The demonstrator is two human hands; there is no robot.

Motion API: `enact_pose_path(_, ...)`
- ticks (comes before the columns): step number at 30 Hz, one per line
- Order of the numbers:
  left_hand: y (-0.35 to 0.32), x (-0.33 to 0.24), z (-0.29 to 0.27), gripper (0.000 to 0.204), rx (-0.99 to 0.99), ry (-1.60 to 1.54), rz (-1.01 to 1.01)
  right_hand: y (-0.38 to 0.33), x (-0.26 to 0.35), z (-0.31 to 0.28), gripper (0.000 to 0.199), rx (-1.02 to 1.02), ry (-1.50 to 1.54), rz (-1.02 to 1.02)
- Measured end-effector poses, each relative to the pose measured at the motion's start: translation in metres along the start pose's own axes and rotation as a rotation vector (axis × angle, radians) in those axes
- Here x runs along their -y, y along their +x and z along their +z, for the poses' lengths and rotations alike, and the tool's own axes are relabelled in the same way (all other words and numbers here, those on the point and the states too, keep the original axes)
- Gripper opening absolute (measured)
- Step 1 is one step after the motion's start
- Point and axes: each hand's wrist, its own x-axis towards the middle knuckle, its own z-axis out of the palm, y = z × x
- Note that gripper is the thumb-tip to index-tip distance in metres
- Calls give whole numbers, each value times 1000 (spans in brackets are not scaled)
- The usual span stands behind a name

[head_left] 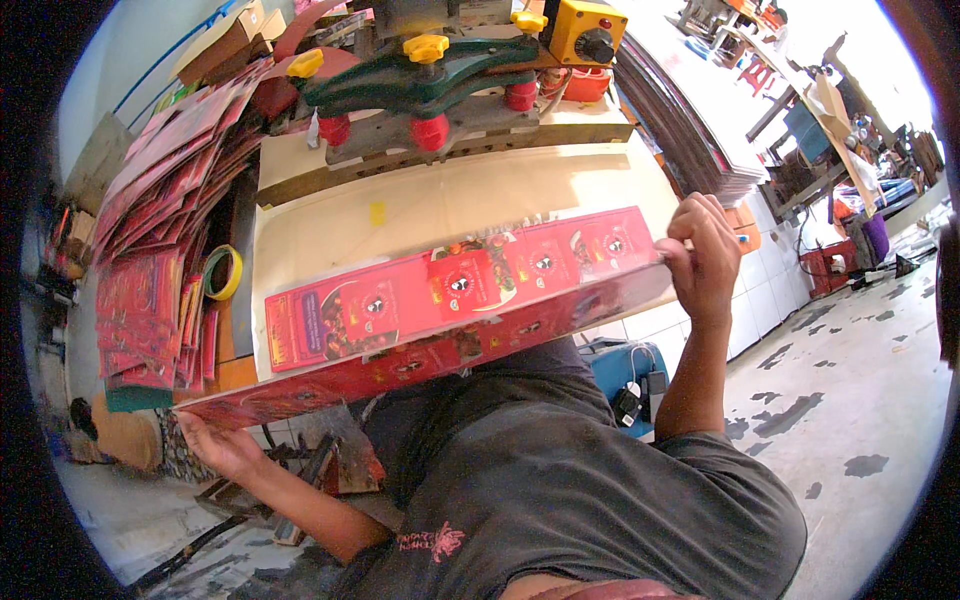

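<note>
Head view: both hands grasp a stack of red printed carton sheets point(440, 335), held on edge over the near rim of the desk point(400, 215). Left hand point(215, 440) cups the stack's lower left corner; right hand point(700, 255) pinches its upper right end. Judgement: tap edges square, keeping an even grip. Green clamp press point(420, 80) sits beyond the stack.

Both hands hold a long red printed sheet stack point(440, 345) at the near edge of the table point(420, 205). The left hand point(215, 445) supports its left end from below; the right hand point(700, 255) grips its right end. A press point(430, 80) stands at the table's far edge, and a tape roll point(222, 272) lies left of the table.
</note>
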Motion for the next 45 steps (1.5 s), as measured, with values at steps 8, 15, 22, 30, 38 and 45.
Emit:
enact_pose_path(8,6,-19,-3,33,174,-74,17,-6,-3,-28,41,71,112,130)
enact_pose_path(15,18,-21,-40,33,-56,-38,-13,-16,-21,-59,32,88,-21,333)
enact_pose_path(22,22,-37,-91,37,-226,18,-57,-41,-89,-74,38,-410,-189,573)
enact_pose_path(30,22,-50,-103,42,-261,102,21,-43,-112,-82,38,-562,-277,621)
enact_pose_path(38,14,-59,-89,50,-267,57,-89,-27,-64,-74,40,-794,445,843)
enact_pose_path(45,14,-37,-88,46,-197,23,-153,-11,42,-29,57,23,1396,499)
